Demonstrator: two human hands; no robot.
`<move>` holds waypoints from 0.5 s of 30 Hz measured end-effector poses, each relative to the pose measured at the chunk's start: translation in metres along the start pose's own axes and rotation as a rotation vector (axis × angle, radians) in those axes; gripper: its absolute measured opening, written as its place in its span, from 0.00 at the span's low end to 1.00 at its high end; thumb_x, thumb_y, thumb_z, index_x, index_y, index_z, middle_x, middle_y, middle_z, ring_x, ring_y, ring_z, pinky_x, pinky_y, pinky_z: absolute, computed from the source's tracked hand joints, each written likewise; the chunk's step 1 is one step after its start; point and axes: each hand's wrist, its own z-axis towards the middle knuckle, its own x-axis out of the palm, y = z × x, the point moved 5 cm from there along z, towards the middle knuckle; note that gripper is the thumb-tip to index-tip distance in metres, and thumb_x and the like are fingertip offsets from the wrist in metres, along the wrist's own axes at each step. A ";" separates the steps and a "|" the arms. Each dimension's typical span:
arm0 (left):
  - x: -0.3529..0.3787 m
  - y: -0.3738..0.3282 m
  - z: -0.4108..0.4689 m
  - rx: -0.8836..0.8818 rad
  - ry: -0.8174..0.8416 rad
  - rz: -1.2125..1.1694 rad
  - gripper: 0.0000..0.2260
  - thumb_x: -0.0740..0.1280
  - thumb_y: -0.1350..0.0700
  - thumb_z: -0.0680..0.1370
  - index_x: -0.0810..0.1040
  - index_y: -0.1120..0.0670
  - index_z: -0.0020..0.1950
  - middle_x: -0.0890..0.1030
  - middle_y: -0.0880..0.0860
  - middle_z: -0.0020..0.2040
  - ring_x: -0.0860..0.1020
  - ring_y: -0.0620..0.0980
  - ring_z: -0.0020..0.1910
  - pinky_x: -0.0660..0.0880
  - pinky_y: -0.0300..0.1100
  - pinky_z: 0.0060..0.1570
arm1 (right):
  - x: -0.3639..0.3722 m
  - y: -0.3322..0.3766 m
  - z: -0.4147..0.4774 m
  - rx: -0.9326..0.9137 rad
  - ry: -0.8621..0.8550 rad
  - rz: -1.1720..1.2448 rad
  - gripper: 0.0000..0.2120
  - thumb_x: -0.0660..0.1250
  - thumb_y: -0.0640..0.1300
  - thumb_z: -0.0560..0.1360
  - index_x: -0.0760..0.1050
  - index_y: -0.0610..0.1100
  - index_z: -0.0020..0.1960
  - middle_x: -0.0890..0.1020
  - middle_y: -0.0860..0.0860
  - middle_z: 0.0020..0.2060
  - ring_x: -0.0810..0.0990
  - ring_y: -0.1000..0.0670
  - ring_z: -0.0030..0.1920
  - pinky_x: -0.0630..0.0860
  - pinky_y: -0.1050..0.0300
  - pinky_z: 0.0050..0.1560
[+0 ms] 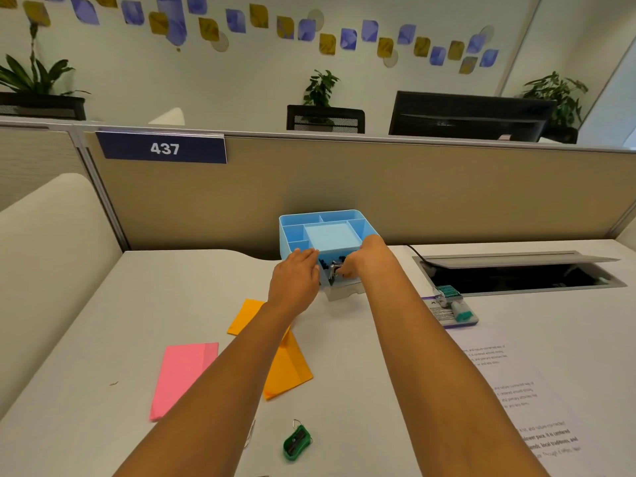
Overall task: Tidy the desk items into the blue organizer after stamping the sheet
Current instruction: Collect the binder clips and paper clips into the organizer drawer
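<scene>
The blue organizer point(332, 232) stands at the back of the desk against the partition, its clear drawer point(342, 292) pulled out toward me. My left hand point(296, 273) rests flat against the organizer's front left corner beside the drawer. My right hand point(361, 261) reaches into the drawer and pinches a metal binder clip point(334, 271) among several dark clips. A teal stamp point(459, 309) lies on a small pad at the right. The printed sheet point(509, 390) lies at the front right.
An orange paper point(285, 366) and a pink paper point(182, 373) lie left of centre. A green pencil sharpener point(295, 442) sits near the front edge. An open cable hatch point(516, 273) is at the back right. The beige partition point(344, 187) closes the back.
</scene>
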 end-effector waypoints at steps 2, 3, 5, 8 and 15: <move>0.001 0.000 0.000 -0.003 0.006 0.008 0.20 0.53 0.53 0.82 0.61 0.54 0.73 0.65 0.52 0.74 0.59 0.51 0.74 0.63 0.48 0.71 | 0.000 0.001 0.001 0.048 0.062 0.062 0.24 0.65 0.44 0.77 0.61 0.41 0.70 0.72 0.44 0.61 0.71 0.48 0.62 0.72 0.63 0.57; 0.001 0.000 -0.001 -0.002 0.010 0.014 0.20 0.53 0.53 0.82 0.60 0.54 0.74 0.64 0.52 0.74 0.59 0.51 0.75 0.63 0.48 0.72 | 0.002 0.006 -0.003 0.071 0.090 0.042 0.24 0.62 0.44 0.79 0.59 0.40 0.72 0.70 0.43 0.63 0.71 0.47 0.60 0.72 0.66 0.58; 0.002 0.000 -0.001 0.006 0.017 0.026 0.20 0.53 0.53 0.81 0.59 0.54 0.74 0.63 0.52 0.74 0.59 0.51 0.75 0.63 0.48 0.72 | 0.003 0.012 -0.021 0.066 0.151 0.019 0.23 0.56 0.37 0.81 0.55 0.35 0.74 0.66 0.38 0.68 0.71 0.44 0.51 0.74 0.74 0.49; 0.002 0.001 0.000 0.016 0.018 0.031 0.20 0.53 0.53 0.82 0.59 0.54 0.74 0.64 0.52 0.74 0.59 0.51 0.74 0.64 0.48 0.71 | 0.003 0.008 -0.020 0.054 0.196 0.106 0.23 0.55 0.32 0.80 0.55 0.32 0.73 0.65 0.36 0.68 0.71 0.41 0.61 0.73 0.72 0.54; 0.001 0.001 0.000 0.017 0.018 0.037 0.19 0.53 0.54 0.82 0.61 0.54 0.73 0.66 0.52 0.73 0.63 0.52 0.73 0.67 0.49 0.69 | -0.017 -0.033 -0.003 -0.004 -0.259 0.142 0.19 0.60 0.38 0.77 0.67 0.44 0.68 0.68 0.41 0.64 0.69 0.42 0.63 0.71 0.55 0.49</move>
